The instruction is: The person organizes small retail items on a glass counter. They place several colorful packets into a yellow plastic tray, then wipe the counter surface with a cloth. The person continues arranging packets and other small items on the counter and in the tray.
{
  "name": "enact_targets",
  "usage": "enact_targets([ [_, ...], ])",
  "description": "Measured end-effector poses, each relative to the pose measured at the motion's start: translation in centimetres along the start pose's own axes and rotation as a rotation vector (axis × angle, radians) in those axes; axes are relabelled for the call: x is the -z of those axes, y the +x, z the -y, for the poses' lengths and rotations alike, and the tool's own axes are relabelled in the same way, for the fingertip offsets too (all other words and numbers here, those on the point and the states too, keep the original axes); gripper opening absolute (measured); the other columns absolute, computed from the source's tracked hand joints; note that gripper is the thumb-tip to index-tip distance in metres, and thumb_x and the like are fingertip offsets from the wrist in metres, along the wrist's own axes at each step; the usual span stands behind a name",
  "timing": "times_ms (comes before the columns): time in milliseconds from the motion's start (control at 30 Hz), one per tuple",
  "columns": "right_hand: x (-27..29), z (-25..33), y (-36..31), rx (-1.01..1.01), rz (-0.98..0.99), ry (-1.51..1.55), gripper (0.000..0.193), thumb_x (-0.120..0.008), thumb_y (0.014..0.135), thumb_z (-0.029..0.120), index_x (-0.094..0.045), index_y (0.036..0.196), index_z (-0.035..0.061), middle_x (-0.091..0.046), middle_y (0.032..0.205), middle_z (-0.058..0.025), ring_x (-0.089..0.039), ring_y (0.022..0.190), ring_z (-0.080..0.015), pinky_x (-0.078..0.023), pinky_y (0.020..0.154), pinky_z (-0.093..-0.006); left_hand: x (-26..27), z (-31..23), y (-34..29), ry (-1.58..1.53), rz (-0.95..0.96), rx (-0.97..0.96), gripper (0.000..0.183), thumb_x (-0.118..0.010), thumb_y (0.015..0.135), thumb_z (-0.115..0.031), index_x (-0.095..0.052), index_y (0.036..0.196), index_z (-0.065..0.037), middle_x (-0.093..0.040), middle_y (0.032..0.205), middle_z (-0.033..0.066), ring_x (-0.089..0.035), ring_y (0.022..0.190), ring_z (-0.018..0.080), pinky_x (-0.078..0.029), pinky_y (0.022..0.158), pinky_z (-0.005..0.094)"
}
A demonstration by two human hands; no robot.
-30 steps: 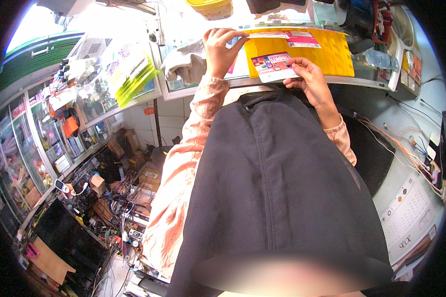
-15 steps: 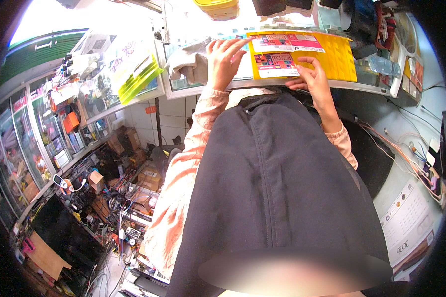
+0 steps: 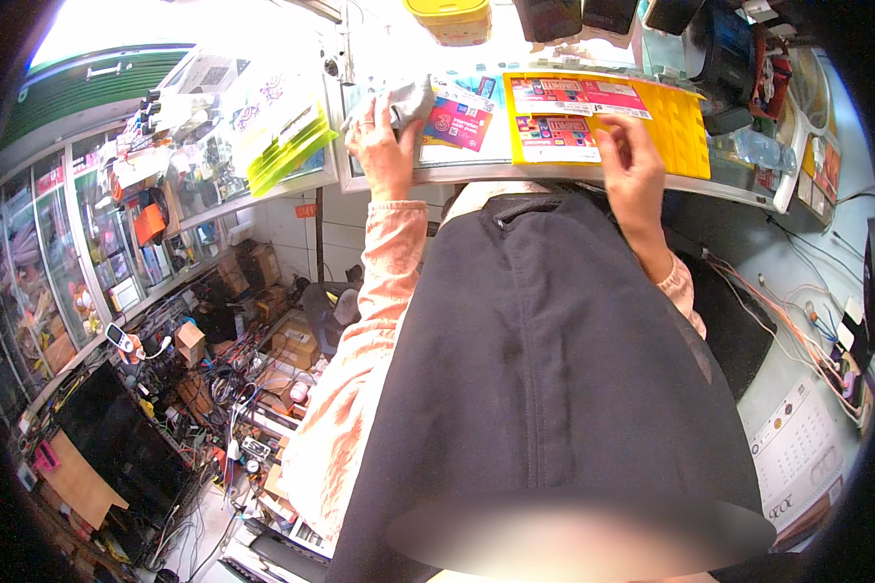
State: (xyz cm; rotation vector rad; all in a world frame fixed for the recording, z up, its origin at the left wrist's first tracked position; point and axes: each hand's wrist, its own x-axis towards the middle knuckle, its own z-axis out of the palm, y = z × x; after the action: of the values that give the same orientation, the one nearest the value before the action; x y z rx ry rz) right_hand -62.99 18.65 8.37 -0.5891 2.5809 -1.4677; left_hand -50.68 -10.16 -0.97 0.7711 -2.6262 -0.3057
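A bunched grey cloth (image 3: 416, 101) lies on the glass counter, and my left hand (image 3: 381, 154) is closed over its near side, fingers and thumb around a fold. Beside it is a pink card (image 3: 459, 124) with blue at its top. Further right, two colourful printed cards, an upper card (image 3: 554, 95) and a lower card (image 3: 549, 141), lie on a ridged yellow folder or panel (image 3: 679, 134). My right hand (image 3: 634, 167) hovers by the right end of the lower card, fingers loosely bent and apart, holding nothing that I can see.
A yellow-lidded tub (image 3: 449, 19) and dark objects stand along the counter's far side. Yellow-green plastic packets (image 3: 290, 155) lie on the left counter section. A clear plastic bottle (image 3: 756, 151) lies at the right. Boxes and tangled cables crowd the lower left.
My left hand has moved left onto the grey cloth and gripped it, uncovering the pink card. My right hand's fingers have curled and lifted from the lower card's edge. The view has shifted slightly.
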Motion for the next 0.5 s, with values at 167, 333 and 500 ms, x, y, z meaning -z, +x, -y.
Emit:
enact_targets([
  [167, -6.8, 3.2, 2.1, 0.655, 0.292, -0.313, 0.02, -0.06, 0.085, 0.011, -0.064, 0.101, -0.0008, -0.063, 0.095, -0.0159, -0.06, 0.095, -0.03, -0.049, 0.085, -0.0388, 0.3, 1.4, 0.1, -0.398, -0.176, 0.211, 0.022, -0.063, 0.087, -0.008, -0.059, 0.108, -0.004, -0.062, 0.101, 0.0136, -0.059, 0.092, 0.0315, -0.046, 0.08, 0.0384],
  [333, -15.4, 4.3, 2.7, 0.519, 0.585, -1.028, 0.035, -0.056, 0.088, 0.016, -0.057, 0.121, 0.0047, -0.063, 0.108, -0.0147, -0.056, 0.108, -0.0291, -0.043, 0.093, -0.0455, 2.0, 1.2, -0.6, -0.715, -0.388, 0.417, 0.026, -0.06, 0.094, -0.016, -0.054, 0.113, 0.002, -0.06, 0.103, 0.0099, -0.054, 0.093, 0.0166, -0.044, 0.084, 0.0303],
  [500, -18.4, 2.8, 5.1, 0.419, 0.553, -1.24, 0.05, -0.056, 0.09, 0.019, -0.046, 0.137, 0.005, -0.062, 0.118, -0.0144, -0.052, 0.116, -0.0292, -0.026, 0.106, -0.0606, 3.7, 1.7, -1.3, -1.338, -0.549, 0.55, 0.029, -0.054, 0.098, -0.017, -0.048, 0.121, 0.001, -0.056, 0.113, 0.0078, -0.052, 0.101, 0.0165, -0.041, 0.092, 0.0302],
])
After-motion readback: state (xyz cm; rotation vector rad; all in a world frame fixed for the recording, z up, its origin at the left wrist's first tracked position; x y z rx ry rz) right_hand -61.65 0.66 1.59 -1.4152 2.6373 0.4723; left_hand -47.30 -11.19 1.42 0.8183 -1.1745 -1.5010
